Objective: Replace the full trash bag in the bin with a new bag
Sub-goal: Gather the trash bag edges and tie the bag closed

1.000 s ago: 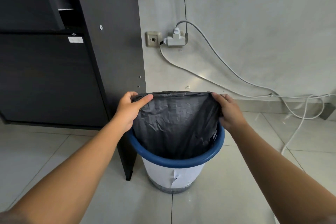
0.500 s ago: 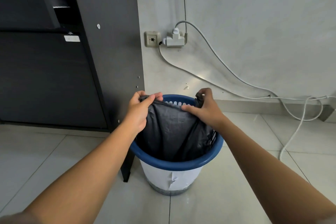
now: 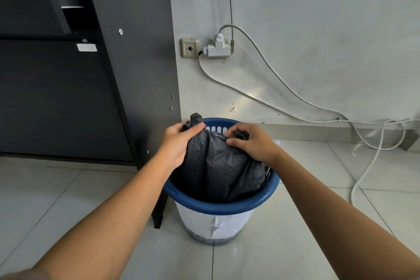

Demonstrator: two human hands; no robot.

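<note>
The black trash bag (image 3: 218, 166) sits inside the bin (image 3: 218, 206), and its upper part rises above the blue rim, gathered into folds. The left hand (image 3: 179, 141) grips the left part of the bag's top, with the thumb pressed on the plastic; a small twist of the bag sticks out above the fingers. The right hand (image 3: 250, 141) has its fingers curled around another bunched part of the bag's top, just to the right of the left hand. Both hands are above the far half of the bin. Between them, the slotted far wall of the bin shows a little.

The bin stands on the pale tiled floor (image 3: 68, 200), and a white sheet (image 3: 204, 223) covers its side below the rim. Just to the left of the bin stands a dark cabinet (image 3: 127, 52). On the far wall there is a socket (image 3: 189, 48) with a white adapter (image 3: 218, 48) beside it, and white cables (image 3: 284, 84) run from there to the right and down to the floor.
</note>
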